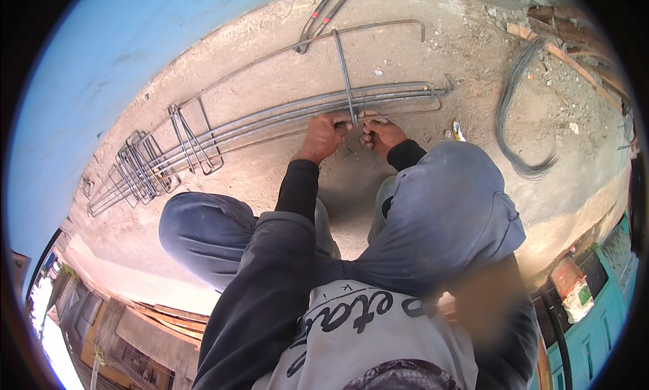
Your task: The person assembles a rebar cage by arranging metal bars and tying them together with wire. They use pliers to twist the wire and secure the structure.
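I squat over a bundle of long steel reinforcing bars (pixel 284 116) lying on a dusty concrete floor. A rectangular steel stirrup (pixel 345 69) stands across the bars in front of me. My left hand (pixel 323 134) is closed at the foot of that stirrup, where it meets the bars. My right hand (pixel 378 132) is closed beside it on a thin piece of wire or a small tool; which one I cannot tell. The two hands nearly touch.
Several stirrups (pixel 138 167) are bunched on the bars at the far left, and two more (pixel 193 143) stand nearer. A coil of thin wire (pixel 517 119) lies to the right. Wood scraps and rubble (pixel 574 45) sit at the upper right. A blue wall (pixel 94 72) runs along the left.
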Action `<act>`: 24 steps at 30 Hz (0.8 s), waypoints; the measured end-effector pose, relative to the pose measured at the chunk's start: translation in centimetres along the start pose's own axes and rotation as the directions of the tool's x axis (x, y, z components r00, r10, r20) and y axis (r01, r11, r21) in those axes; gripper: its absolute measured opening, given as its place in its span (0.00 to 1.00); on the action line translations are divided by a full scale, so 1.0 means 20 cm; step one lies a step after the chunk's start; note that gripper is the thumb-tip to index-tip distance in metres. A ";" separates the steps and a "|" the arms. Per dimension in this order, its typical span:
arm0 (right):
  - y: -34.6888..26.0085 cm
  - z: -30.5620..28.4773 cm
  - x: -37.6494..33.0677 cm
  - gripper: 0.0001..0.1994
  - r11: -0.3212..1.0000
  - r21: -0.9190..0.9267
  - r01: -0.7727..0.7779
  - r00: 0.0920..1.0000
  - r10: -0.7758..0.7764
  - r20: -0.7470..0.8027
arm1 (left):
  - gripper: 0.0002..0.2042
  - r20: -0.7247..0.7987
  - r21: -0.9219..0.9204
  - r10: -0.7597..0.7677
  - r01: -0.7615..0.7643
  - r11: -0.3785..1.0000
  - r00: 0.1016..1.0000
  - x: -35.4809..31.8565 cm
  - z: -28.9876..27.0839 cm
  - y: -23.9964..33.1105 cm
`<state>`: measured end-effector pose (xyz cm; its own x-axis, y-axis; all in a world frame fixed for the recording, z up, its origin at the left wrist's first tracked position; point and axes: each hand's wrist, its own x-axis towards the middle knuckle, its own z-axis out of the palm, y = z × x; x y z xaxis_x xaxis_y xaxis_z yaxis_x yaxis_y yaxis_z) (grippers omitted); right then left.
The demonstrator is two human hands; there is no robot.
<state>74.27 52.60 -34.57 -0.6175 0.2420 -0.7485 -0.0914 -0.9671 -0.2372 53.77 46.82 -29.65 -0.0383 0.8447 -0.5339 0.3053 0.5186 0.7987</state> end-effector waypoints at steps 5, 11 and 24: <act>-0.01 0.05 -0.02 0.10 1.000 -0.013 0.010 0.997 -0.011 -0.081 | 0.11 -0.022 -0.036 -0.057 0.056 0.998 0.998 0.01 0.01 -0.03; 0.01 0.01 0.00 0.11 0.997 -0.065 0.028 0.999 -0.030 -0.020 | 0.12 -0.044 -0.081 -0.145 0.142 0.987 0.988 -0.01 -0.01 0.03; -0.01 -0.02 0.03 0.11 1.000 0.028 0.006 0.999 -0.005 -0.042 | 0.16 -0.177 -0.110 -0.025 0.006 0.994 0.984 -0.01 0.02 0.03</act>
<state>74.16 52.98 -35.19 -0.5838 0.2496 -0.7726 -0.1169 -0.9675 -0.2242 54.39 46.85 -29.27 -0.2132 0.8416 -0.4963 0.1986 0.5347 0.8214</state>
